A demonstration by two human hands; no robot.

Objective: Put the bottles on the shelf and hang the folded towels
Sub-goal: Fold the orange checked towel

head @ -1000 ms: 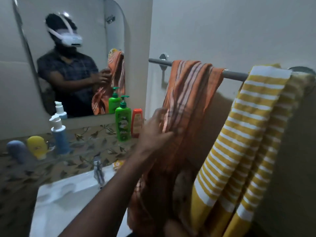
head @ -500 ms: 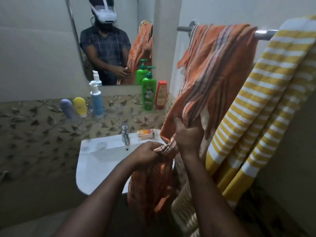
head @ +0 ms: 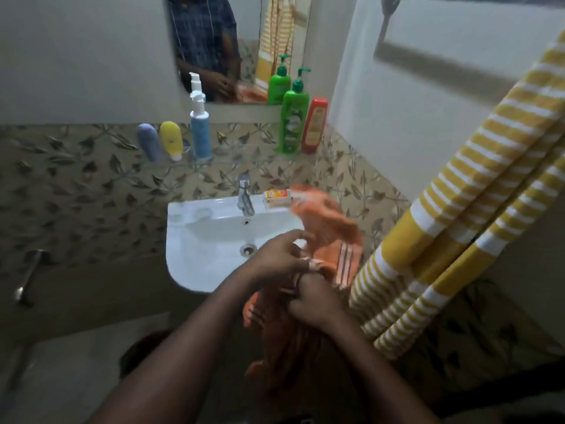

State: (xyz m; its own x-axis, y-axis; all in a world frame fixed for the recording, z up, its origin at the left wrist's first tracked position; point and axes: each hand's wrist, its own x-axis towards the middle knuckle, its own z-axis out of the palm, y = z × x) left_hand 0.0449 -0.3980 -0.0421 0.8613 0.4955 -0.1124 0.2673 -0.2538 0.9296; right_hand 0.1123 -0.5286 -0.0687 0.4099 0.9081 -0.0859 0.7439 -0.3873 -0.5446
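Observation:
The orange striped towel (head: 328, 228) is off the rail and bunched over the sink's right edge, blurred by motion. My left hand (head: 276, 255) pinches its striped hem and my right hand (head: 315, 301) grips the cloth just below. A yellow-and-white striped towel (head: 458, 209) hangs at the right; the rail itself is out of frame. On the glass shelf (head: 244, 162) stand a grey-blue tube (head: 149, 143), a yellow tube (head: 171, 140), a blue pump bottle (head: 200, 133), a green pump bottle (head: 293, 120) and a red bottle (head: 315, 125).
A white sink (head: 208, 240) with a chrome tap (head: 244, 194) sits below the shelf. A small orange box (head: 276, 197) lies on the sink's back rim. A mirror (head: 238, 41) hangs above. A metal handle (head: 27, 276) sticks out of the left wall.
The orange towel has come off the rail and dropped to sink height with both hands on it. The view has tilted downward, so the rail left the frame.

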